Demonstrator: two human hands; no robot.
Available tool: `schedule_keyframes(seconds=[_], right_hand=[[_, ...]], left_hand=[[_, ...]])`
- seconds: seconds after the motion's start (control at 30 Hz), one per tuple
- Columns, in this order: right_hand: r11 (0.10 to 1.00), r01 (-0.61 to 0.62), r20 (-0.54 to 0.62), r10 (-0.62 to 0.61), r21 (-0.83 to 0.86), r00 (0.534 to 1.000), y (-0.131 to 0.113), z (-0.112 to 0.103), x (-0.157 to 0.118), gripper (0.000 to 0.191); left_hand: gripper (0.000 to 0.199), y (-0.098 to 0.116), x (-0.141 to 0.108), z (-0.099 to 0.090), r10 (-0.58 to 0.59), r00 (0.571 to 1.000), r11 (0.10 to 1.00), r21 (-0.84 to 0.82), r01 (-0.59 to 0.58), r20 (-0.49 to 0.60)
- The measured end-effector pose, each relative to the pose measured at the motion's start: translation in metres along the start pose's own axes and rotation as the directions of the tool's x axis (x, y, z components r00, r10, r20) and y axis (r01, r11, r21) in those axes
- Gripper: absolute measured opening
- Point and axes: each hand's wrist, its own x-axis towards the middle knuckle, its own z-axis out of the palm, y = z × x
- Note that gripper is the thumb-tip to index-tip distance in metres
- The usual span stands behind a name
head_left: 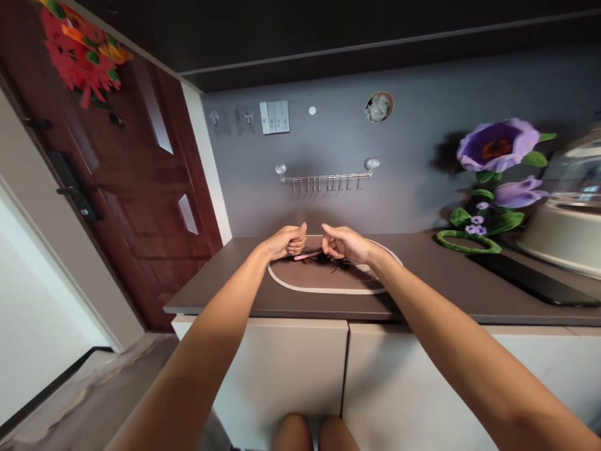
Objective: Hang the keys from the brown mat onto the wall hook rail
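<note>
My left hand [287,242] is curled into a fist, thumb pointing up, over the left part of an oval brown mat [323,290] with a pale rim. Facing it, my right hand [345,243] has its fingers curled in and its thumb raised. I see nothing held in either hand. Between and below them, a thin pink strip [308,255] and some small dark items [340,263] lie on the mat. My hands partly cover these, and their kind is too small to tell.
A black phone-like slab [535,279] lies on the dark counter [432,275] at the right. Near it stand a purple plush flower [498,147], a green ring [467,243] and a cream appliance [563,232]. A hook rail [326,178] hangs on the wall; a dark cupboard overhangs.
</note>
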Motion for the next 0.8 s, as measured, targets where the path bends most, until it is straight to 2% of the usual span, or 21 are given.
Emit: schedule_keyframes(seconds=[0.07,0.13,0.27,0.4,0.63,0.8], right_hand=[[0.979,-0.067,0.08,0.052,0.192,0.995,0.005,0.006,0.001,0.061],[0.939,-0.131,0.131,0.093,0.319,0.987,0.012,0.009,0.002,0.064],[0.888,-0.188,0.192,0.115,0.42,0.975,0.026,0.007,0.0,0.063],[0.88,-0.161,0.149,0.104,0.447,0.983,0.029,0.007,-0.004,0.063],[0.925,-0.176,0.019,0.18,0.338,0.983,0.026,0.009,-0.006,0.063],[0.932,-0.151,-0.009,0.163,0.329,0.987,0.027,0.008,-0.005,0.061]], left_hand=[[0.057,-0.005,-0.002,0.003,-0.036,0.998,0.994,-0.104,0.041,0.051],[0.061,-0.014,-0.004,0.003,-0.055,0.997,0.978,-0.197,0.065,0.057],[0.063,-0.03,-0.008,-0.004,-0.123,0.99,0.95,-0.281,0.138,0.071],[0.063,-0.036,-0.012,-0.007,-0.147,0.989,0.942,-0.3,0.15,0.033],[0.064,-0.035,-0.013,-0.006,-0.148,0.986,0.959,-0.253,0.126,-0.072],[0.062,-0.035,-0.013,-0.005,-0.122,0.992,0.966,-0.235,0.108,-0.044]])
